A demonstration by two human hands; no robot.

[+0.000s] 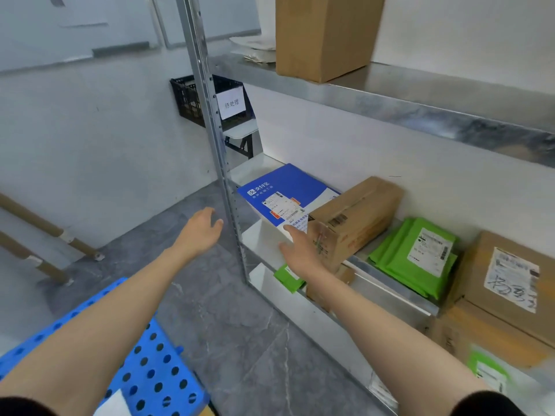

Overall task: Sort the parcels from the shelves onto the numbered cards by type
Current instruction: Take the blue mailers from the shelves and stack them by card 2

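Both hands (250, 238) open, R maybe touching blue envelope (282, 187).

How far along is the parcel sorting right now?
Nothing sorted shows here; no numbered cards are in view. Both hands are empty: the right hand reaches toward the blue envelope and a brown box. A green bag and more boxes remain on the shelves.

Place: parcel storeroom | Evidence: metal shelving rack (222, 163) stacked with labelled cardboard boxes (354, 217), green mailer bags (411, 259), blue courier envelope (282, 187) | Also: bare white walls, grey tiled floor (234, 325)
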